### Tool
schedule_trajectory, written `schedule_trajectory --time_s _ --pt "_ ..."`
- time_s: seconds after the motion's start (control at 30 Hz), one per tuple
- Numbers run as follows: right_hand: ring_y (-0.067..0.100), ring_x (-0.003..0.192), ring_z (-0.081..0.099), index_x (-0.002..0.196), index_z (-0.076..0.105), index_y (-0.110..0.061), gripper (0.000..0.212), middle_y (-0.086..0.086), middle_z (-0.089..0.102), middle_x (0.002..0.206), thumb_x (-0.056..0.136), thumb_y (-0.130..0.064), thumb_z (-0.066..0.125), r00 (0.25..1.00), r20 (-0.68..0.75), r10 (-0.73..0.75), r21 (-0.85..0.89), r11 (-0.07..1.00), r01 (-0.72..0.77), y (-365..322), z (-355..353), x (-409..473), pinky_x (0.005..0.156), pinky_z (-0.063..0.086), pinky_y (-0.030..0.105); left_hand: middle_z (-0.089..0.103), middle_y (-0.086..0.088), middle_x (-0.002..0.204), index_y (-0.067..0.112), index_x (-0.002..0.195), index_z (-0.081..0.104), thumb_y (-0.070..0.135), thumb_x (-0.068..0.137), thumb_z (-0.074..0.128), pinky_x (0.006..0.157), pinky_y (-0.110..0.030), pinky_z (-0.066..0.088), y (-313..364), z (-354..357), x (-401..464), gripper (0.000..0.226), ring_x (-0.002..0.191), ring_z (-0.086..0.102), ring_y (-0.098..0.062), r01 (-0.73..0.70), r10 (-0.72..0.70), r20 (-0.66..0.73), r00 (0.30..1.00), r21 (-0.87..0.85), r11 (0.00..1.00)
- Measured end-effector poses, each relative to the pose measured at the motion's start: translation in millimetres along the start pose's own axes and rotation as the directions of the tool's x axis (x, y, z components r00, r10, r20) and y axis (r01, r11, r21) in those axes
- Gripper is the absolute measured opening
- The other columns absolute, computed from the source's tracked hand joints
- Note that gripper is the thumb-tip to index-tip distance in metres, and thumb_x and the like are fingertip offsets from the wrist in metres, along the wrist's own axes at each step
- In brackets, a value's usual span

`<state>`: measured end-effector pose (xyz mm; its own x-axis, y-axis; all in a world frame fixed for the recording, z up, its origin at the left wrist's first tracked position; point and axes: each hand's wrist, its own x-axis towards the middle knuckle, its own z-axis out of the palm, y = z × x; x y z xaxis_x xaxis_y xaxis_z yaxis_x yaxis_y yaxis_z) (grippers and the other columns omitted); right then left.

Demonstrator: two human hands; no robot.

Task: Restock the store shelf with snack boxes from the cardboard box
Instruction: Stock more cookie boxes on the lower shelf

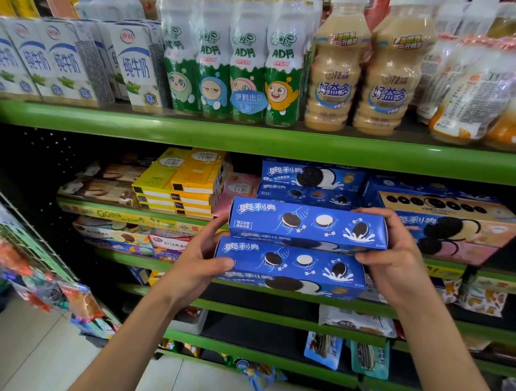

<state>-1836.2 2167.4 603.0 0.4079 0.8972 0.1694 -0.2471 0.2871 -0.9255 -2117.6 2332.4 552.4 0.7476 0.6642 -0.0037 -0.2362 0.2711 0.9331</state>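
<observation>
Two long blue cookie boxes are stacked in front of me, the upper box [308, 224] resting on the lower box [289, 267]. My left hand [202, 255] grips their left ends, thumb on the lower box's front. My right hand [396, 254] grips their right ends, fingers curled over the top box. They hang just in front of the green shelf [253, 142] level that carries more blue cookie boxes [310, 180]. The cardboard box is out of view.
Yellow snack boxes [186, 186] and brown biscuit boxes [103, 185] fill the same level to the left; larger blue and pink cookie boxes [456, 224] lie to the right. Milk cartons [64, 59] and drink bottles [236, 61] stand above. Hanging snack bags [40, 280] at left.
</observation>
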Motion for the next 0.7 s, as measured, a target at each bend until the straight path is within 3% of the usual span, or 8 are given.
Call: schedule_trajectory --time_s 0.53,0.6,0.67,0.7 --pt "0.017 0.088 0.068 0.095 0.069 -0.029 0.07 0.002 0.071 0.093 0.049 0.021 0.054 1.0 0.006 -0.031 -0.02 0.999 0.031 -0.2 -1.8 5.1 0.068 0.06 0.032 0.062 -0.01 0.13 0.034 0.137 0.051 0.024 0.057 0.095 0.084 -0.039 0.057 5.9 4.4 1.8 0.091 0.119 0.061 -0.032 -0.016 0.016 -0.016 1.0 -0.005 1.0" --pt "0.017 0.09 0.068 0.098 0.068 -0.032 0.077 0.0 0.071 0.096 0.054 0.029 0.054 1.0 0.019 -0.017 -0.097 0.995 0.019 -3.0 -2.5 3.7 0.068 0.06 0.034 0.062 -0.011 0.13 0.032 0.138 0.05 0.024 0.055 0.095 0.083 -0.039 0.057 7.4 4.8 1.9 0.094 0.119 0.061 -0.032 -0.013 0.013 -0.021 1.0 -0.008 1.0" --pt "0.014 0.094 0.068 0.105 0.067 -0.039 0.082 -0.007 0.07 0.101 0.067 0.033 0.057 0.999 0.033 -0.008 -0.321 0.947 0.018 -9.7 -1.7 1.8 0.068 0.06 0.033 0.063 -0.012 0.128 0.029 0.14 0.048 0.024 0.054 0.096 0.082 -0.038 0.058 9.0 4.2 2.2 0.099 0.117 0.062 -0.033 -0.011 0.01 -0.035 0.999 -0.023 1.0" --pt "0.01 0.095 0.067 0.109 0.065 -0.043 0.077 -0.011 0.068 0.104 0.074 0.025 0.064 0.999 0.052 -0.008 -0.463 0.886 0.031 -14.8 -0.5 1.2 0.069 0.06 0.028 0.065 -0.011 0.126 0.029 0.139 0.048 0.023 0.054 0.095 0.081 -0.037 0.058 9.9 3.9 2.6 0.097 0.115 0.063 -0.032 -0.015 0.014 -0.041 0.999 -0.031 0.999"
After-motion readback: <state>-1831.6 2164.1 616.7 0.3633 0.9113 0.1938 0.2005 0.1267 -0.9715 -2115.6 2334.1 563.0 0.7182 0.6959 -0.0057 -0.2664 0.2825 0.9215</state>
